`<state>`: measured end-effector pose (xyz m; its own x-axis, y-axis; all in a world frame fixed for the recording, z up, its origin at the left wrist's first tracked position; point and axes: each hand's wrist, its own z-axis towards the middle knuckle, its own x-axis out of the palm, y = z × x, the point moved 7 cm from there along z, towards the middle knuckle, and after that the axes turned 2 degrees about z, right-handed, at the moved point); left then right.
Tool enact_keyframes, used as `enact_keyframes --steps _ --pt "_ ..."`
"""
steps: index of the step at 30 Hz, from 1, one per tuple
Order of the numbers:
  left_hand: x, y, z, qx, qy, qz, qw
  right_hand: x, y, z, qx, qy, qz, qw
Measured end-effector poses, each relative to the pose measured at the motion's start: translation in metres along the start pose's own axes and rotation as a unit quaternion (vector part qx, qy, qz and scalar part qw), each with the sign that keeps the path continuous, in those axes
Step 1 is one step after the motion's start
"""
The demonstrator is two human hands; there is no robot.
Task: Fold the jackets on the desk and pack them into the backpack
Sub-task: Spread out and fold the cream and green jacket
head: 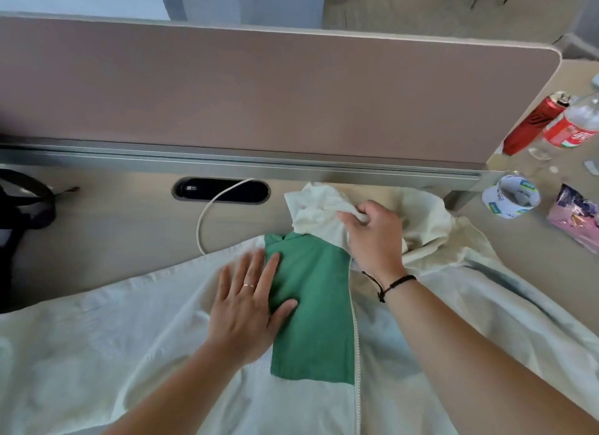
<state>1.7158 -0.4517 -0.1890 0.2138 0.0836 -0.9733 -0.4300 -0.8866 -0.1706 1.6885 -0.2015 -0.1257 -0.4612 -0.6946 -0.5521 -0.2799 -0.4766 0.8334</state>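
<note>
A cream jacket (113, 337) with a green chest panel (311, 308) and a front zip lies spread across the desk (129, 214). My left hand (249, 305) rests flat, fingers straight, on the jacket at the left edge of the green panel. My right hand (372, 237) grips a bunch of cream fabric at the jacket's hood (317, 204), near the collar. A dark backpack (19, 214) sits at the far left edge, only partly in view.
A pinkish divider panel (259, 94) runs along the back of the desk. A white cable (210, 211) comes out of a cable slot. At the right stand a red can (534, 123), a plastic bottle (573, 126), a tape roll (510, 196) and a pink packet (577, 220).
</note>
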Motion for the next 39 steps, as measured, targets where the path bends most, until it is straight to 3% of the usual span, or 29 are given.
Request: enact_keyframes --steps 3,7,14,16,20,25,26,28,30,31,35,39 --pt "-0.016 -0.001 0.012 -0.017 -0.008 -0.029 0.999 0.022 -0.03 -0.01 0.059 0.068 -0.075 0.993" --pt "-0.041 0.013 0.055 -0.065 -0.062 -0.13 0.987 0.015 -0.035 -0.01 0.054 0.064 -0.056 0.995" --pt "-0.04 0.009 0.088 -0.073 0.065 -0.185 0.978 -0.013 -0.015 -0.03 -0.09 0.067 -0.044 0.993" --pt "-0.05 0.011 0.085 -0.081 0.01 -0.212 0.974 -0.017 -0.01 -0.031 -0.151 0.044 -0.058 0.986" --pt "-0.084 0.026 0.063 -0.117 -0.218 -0.227 0.942 -0.009 0.006 -0.03 -0.235 0.011 -0.08 0.969" --pt "-0.07 0.031 0.057 -0.164 -0.225 -0.064 0.958 0.041 -0.004 -0.014 -0.153 0.122 -0.238 0.951" --pt "-0.071 0.022 0.057 -0.128 -0.237 -0.042 0.962 0.048 -0.008 -0.016 -0.144 0.146 -0.278 0.938" --pt "-0.066 -0.011 0.052 0.019 -0.248 -0.018 0.968 0.057 -0.018 -0.023 -0.145 0.185 -0.323 0.917" --pt "-0.042 -0.041 0.046 0.147 -0.188 0.006 0.971 0.061 -0.026 -0.027 -0.151 0.205 -0.327 0.91" --pt "-0.028 -0.048 0.045 0.163 -0.136 0.016 0.977 0.061 -0.028 -0.025 -0.151 0.211 -0.319 0.912" --pt "0.012 -0.038 0.054 0.063 0.064 0.03 0.996 0.044 -0.026 -0.026 -0.139 0.207 -0.261 0.932" --pt "0.016 -0.042 0.069 0.027 0.086 0.065 0.994 0.0 -0.034 -0.087 -0.18 0.148 -0.313 0.921"
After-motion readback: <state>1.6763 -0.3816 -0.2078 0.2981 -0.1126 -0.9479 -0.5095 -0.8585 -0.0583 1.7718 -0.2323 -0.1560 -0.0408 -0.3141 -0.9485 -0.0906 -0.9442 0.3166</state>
